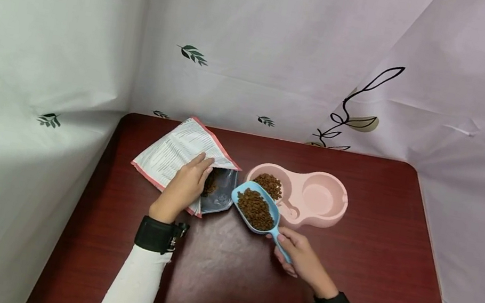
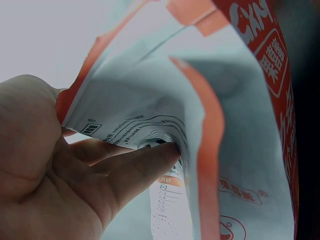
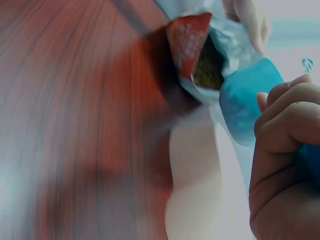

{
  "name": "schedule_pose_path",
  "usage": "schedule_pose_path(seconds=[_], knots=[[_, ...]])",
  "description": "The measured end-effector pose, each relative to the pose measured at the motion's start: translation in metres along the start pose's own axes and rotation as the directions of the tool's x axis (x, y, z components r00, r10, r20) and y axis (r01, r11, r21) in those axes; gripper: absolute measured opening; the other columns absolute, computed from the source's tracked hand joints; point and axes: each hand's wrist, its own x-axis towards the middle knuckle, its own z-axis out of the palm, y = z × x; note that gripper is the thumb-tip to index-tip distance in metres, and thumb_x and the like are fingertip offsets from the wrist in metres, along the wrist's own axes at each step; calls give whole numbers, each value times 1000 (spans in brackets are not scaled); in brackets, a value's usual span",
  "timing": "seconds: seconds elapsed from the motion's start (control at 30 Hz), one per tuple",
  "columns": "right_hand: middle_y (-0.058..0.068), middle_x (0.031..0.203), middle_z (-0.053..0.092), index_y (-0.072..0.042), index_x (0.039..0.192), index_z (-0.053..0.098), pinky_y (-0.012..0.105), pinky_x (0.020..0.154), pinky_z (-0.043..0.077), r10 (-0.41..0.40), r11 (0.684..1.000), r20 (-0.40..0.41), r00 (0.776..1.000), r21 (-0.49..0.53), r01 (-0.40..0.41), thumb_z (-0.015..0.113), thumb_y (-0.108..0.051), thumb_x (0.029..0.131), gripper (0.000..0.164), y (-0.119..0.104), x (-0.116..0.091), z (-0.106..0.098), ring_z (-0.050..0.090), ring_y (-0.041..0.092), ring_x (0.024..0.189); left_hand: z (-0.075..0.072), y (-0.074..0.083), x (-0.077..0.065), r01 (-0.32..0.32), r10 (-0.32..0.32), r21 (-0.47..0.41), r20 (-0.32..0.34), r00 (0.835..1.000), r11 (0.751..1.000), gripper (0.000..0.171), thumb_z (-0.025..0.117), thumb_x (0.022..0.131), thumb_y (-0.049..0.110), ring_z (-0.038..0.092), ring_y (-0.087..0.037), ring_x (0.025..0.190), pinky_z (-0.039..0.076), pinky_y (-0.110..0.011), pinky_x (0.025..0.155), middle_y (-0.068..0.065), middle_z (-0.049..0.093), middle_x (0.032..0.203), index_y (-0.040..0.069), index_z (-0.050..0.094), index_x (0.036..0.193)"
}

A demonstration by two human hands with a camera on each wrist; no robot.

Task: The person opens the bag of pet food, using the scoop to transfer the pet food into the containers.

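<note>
My right hand (image 1: 302, 257) grips the handle of a light blue scoop (image 1: 278, 217), its fingers curled round it. Brown kibble (image 1: 256, 211) fills the scoop, which is raised beside the bag's mouth and overlaps the pink double bowl (image 1: 310, 179) in the head view. My left hand (image 1: 182, 189) holds the open edge of a white and red food bag (image 1: 175, 148); in the left wrist view the bag's panel (image 2: 130, 95) passes between thumb and fingers. More kibble (image 3: 207, 70) shows inside the bag in the right wrist view.
The bowl's left hollow contains kibble (image 1: 269, 183); its right hollow (image 1: 318, 198) is bare pink. Bag and bowl stand side by side near the back of a dark red wooden table (image 1: 382, 241). White patterned cloth (image 1: 262, 41) hangs behind and on both sides.
</note>
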Motion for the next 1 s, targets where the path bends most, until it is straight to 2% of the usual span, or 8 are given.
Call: schedule_pose_path(seconds=[0.13,0.27,0.37,0.53,0.7,0.8,0.93,1.0], knots=[[-1,69,50,6,124,57,27,31,31,-31,1000,-30,999,-5,31,36,-19,115,34,-1,-19,-20,35,10,40,0,0,-1,5,-5,12,2,1000,1000,42,44,112,22,45,-43,145,43,-57,113,-30,41,158,1,56,146],[0,68,49,0,123,59,32,29,27,-67,998,-43,997,18,68,34,-16,115,30,-7,-33,-38,28,25,39,1,0,-2,6,-7,16,9,1000,1000,43,43,113,23,44,-43,146,43,-56,114,-30,41,158,0,55,147],[-1,69,50,-4,122,60,35,28,27,-57,998,-71,996,2,57,34,-17,115,30,-13,-44,-51,27,28,40,3,-1,-1,7,-7,15,15,1000,1000,43,42,113,24,43,-43,146,43,-56,114,-30,41,158,0,55,147],[-5,71,51,-4,123,58,39,31,28,22,998,-147,989,-60,-32,34,-24,115,32,-26,-61,-72,30,25,41,2,0,-2,12,-12,8,29,1000,1000,44,42,113,25,43,-42,147,42,-56,114,-29,39,160,1,54,148],[-5,71,51,-6,122,58,43,34,27,140,983,-209,968,-90,-161,35,-32,115,35,-38,-71,-93,36,12,43,3,0,-1,9,-9,19,20,1000,1000,43,42,113,24,44,-43,145,43,-56,113,-29,41,158,1,55,147],[-4,72,50,-3,121,57,44,36,27,196,968,-215,957,-114,-224,35,-33,114,38,-46,-74,-104,35,12,44,3,0,-1,10,-10,15,17,1000,1000,43,42,113,24,44,-43,145,43,-56,113,-30,41,158,1,55,147],[-2,72,49,6,121,53,43,37,27,234,948,-202,951,-171,-269,34,-32,115,42,-56,-73,-118,32,15,45,4,1,-1,13,-13,6,18,1000,1000,43,43,113,23,44,-43,145,43,-56,114,-29,41,158,1,55,147],[-2,72,48,8,120,52,40,37,28,256,934,-202,945,-202,-296,33,-31,115,43,-61,-70,-124,32,13,45,4,1,-1,16,-16,3,18,1000,1000,42,44,113,23,44,-43,145,43,-56,114,-29,40,159,1,55,147]])
